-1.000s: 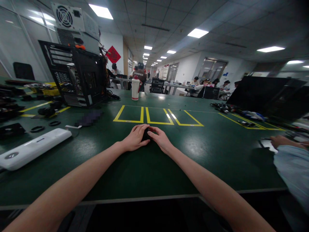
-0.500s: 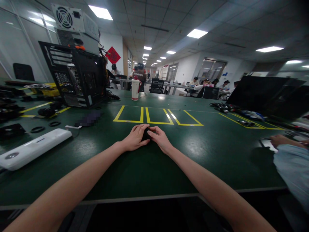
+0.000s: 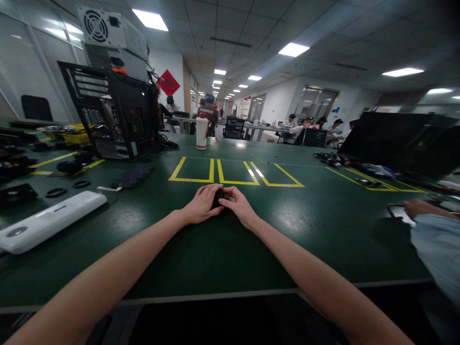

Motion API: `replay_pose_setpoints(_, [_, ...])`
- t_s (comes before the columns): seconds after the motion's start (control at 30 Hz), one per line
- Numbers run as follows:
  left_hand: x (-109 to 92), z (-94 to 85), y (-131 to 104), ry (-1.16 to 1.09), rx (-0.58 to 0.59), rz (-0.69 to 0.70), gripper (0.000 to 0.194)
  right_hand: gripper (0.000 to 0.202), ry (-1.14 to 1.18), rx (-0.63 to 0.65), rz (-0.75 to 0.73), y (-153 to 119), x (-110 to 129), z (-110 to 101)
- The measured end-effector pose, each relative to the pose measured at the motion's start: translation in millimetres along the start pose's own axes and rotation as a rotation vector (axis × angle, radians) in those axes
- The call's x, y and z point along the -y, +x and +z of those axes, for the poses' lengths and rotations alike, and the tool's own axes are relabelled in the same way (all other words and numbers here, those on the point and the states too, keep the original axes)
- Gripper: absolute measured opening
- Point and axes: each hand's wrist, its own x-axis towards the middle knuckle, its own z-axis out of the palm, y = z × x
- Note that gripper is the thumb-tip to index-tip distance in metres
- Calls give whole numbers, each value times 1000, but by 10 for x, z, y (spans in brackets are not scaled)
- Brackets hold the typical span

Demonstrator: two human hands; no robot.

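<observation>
A small black object (image 3: 217,197) sits between my two hands, just in front of the yellow tape marks on the green table. Its kind cannot be made out, since fingers cover most of it. My left hand (image 3: 201,204) wraps around its left side, fingers over the top and thumb at the near side. From the right, my right hand (image 3: 237,204) grips it with thumb and fingertips. Both forearms reach in over the table's near edge.
A white power strip (image 3: 53,220) and black rings (image 3: 55,192) lie at left, before an open computer case (image 3: 122,112). Yellow tape outlines (image 3: 237,183) and a white cup (image 3: 201,133) are ahead. At right, a co-worker's sleeve (image 3: 436,244) and dark monitor (image 3: 391,139).
My hands stay almost in place around the black object, with only a slight shift of the right fingers. The co-worker's arm at the right appears slightly farther right.
</observation>
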Motion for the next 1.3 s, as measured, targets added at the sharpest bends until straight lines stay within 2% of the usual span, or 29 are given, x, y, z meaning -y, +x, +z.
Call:
replay_pose_setpoints(0.23, [-5, -19, 1, 7, 11, -1, 60, 25, -71, -35, -20, 19, -14, -16])
replay_pose_setpoints(0.53, [0, -19, 0, 11, 11, -3, 59, 33, -51, -19, 55, 38, -41, -25])
replay_pose_setpoints(0.9, [8, 4, 3, 7, -3, -3, 60, 22, -45, -36, 2, -4, 17, 16])
replay_pose_setpoints(1.3, [1, -13, 12, -17, 9, -9, 58, 32, -61, -20, 58, -1, 40, -2])
